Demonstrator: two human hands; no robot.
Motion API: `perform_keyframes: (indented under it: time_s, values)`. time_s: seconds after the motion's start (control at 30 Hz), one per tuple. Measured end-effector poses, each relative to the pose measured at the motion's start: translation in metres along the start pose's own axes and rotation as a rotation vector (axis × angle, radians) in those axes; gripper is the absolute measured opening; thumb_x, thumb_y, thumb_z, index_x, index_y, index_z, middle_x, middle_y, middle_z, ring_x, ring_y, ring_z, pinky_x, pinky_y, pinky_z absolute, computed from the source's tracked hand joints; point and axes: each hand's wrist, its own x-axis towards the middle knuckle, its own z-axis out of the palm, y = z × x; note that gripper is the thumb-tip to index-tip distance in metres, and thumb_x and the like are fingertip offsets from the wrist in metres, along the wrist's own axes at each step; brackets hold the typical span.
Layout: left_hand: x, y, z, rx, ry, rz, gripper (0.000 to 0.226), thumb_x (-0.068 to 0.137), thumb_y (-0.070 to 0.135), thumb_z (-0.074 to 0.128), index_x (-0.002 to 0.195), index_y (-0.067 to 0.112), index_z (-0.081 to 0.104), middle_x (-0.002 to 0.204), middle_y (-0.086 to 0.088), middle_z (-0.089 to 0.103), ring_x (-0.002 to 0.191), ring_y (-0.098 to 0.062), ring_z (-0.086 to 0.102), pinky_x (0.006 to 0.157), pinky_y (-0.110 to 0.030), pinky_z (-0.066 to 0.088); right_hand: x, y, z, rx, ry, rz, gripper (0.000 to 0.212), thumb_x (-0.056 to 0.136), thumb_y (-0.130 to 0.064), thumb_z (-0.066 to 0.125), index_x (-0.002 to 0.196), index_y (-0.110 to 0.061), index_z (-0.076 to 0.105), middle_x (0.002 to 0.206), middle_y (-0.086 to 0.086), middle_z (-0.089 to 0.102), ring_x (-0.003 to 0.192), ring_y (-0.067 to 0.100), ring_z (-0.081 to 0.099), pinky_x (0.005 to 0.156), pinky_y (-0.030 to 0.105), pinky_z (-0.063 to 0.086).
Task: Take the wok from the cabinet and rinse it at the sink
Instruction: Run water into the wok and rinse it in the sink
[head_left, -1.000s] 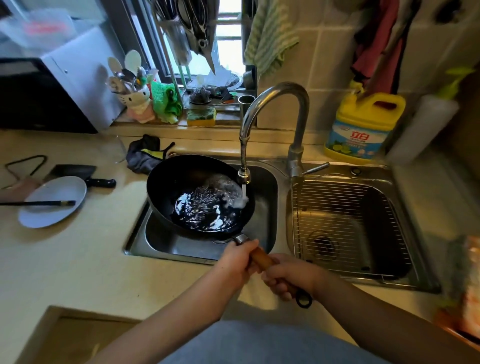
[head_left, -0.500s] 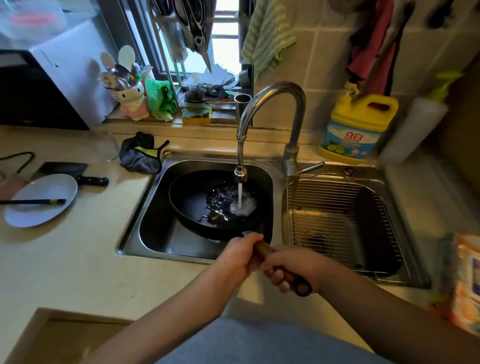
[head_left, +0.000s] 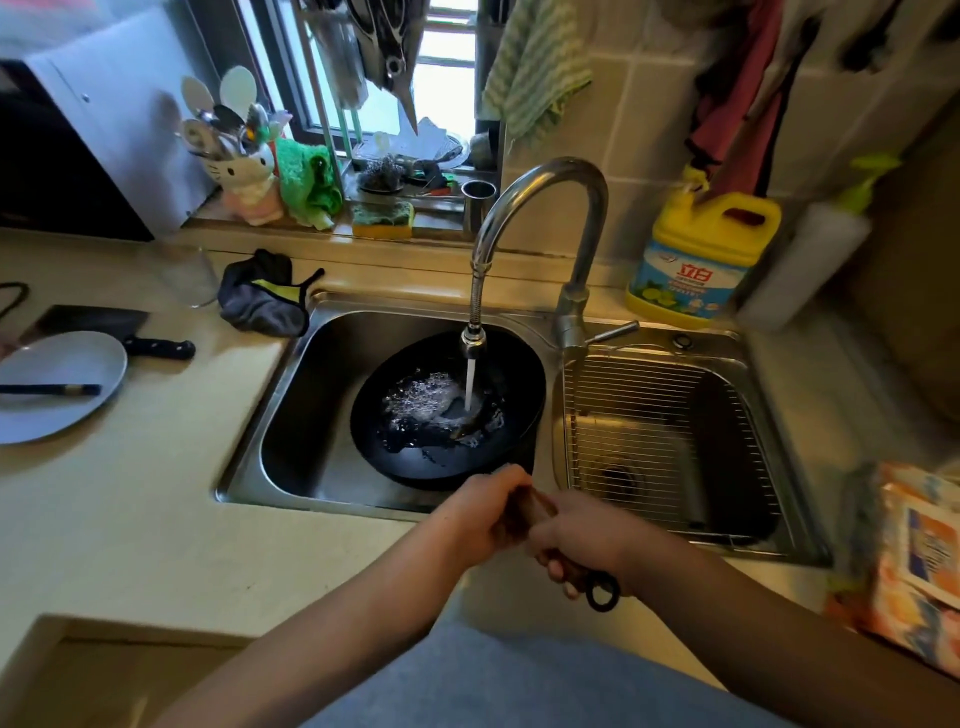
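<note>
A black wok (head_left: 410, 457) sits low in the left basin of the steel sink (head_left: 291, 415), under the curved tap (head_left: 540, 208). Water runs from the spout and splashes in the wok's bottom. Its brown wooden handle points toward me over the sink's front rim. My left hand (head_left: 488, 512) grips the handle close to the wok. My right hand (head_left: 582, 540) grips it farther back, just ahead of the black hanging loop (head_left: 602, 592).
The right basin holds a wire rack (head_left: 670, 431). A yellow detergent jug (head_left: 701, 260) stands behind it. On the left counter lie a plate (head_left: 57, 384) with chopsticks, a cleaver (head_left: 119, 332), a glass (head_left: 187, 275) and a dark cloth (head_left: 265, 296). A packet (head_left: 914, 551) lies at right.
The wok has come down from above the sink's left rim into the basin and shifted right, under the tap. Both hands stay on the handle. Water keeps running.
</note>
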Motion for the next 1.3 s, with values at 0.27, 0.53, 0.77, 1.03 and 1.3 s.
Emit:
perform_keyframes:
  time_s: [0.27,0.53,0.77,1.03,1.3]
  values:
    - [0.010,-0.008,-0.004,-0.039,-0.048,0.013,0.008,0.090,0.015,0.064,0.093,0.008,0.064,0.068,-0.006,0.071,0.064,-0.017,0.069,0.060,-0.031,0.055,0.001,0.007,0.005,-0.245,0.124,-0.038,0.034,0.090,-0.009,0.059,0.121,-0.020,0.052,0.080,0.007,0.060,0.058,0.012,0.058,0.048,0.024,0.050]
    - [0.017,-0.008,-0.008,-0.069,-0.051,-0.007,0.009,0.090,0.014,0.063,0.092,0.006,0.067,0.066,-0.006,0.073,0.062,-0.017,0.071,0.058,-0.030,0.056,0.013,0.009,0.009,-0.344,0.201,-0.054,0.042,0.088,-0.010,0.061,0.127,-0.023,0.050,0.086,0.006,0.060,0.060,0.014,0.060,0.044,0.022,0.049]
    - [0.017,-0.007,-0.015,-0.092,0.004,-0.028,0.026,0.092,0.015,0.063,0.111,-0.003,0.064,0.088,-0.017,0.070,0.075,-0.025,0.068,0.059,-0.035,0.056,0.023,0.005,0.000,-0.215,0.085,-0.041,0.023,0.087,-0.010,0.061,0.109,-0.013,0.061,0.070,0.004,0.059,0.050,0.011,0.057,0.046,0.025,0.048]
    - [0.016,-0.010,-0.034,-0.066,0.182,0.061,0.015,0.089,0.015,0.066,0.091,0.000,0.063,0.066,-0.013,0.064,0.060,-0.024,0.062,0.055,-0.032,0.051,0.040,0.006,0.010,0.179,-0.134,-0.005,0.021,0.089,-0.002,0.054,0.110,-0.001,0.057,0.062,0.002,0.057,0.046,0.008,0.051,0.039,0.020,0.044]
    - [0.009,-0.009,-0.049,-0.197,0.298,0.027,0.013,0.090,0.011,0.059,0.080,0.002,0.059,0.062,-0.012,0.060,0.058,-0.025,0.056,0.060,-0.033,0.041,0.056,0.005,0.028,0.590,-0.406,0.078,0.012,0.095,-0.001,0.045,0.105,-0.008,0.046,0.061,-0.002,0.049,0.042,0.003,0.046,0.034,0.014,0.037]
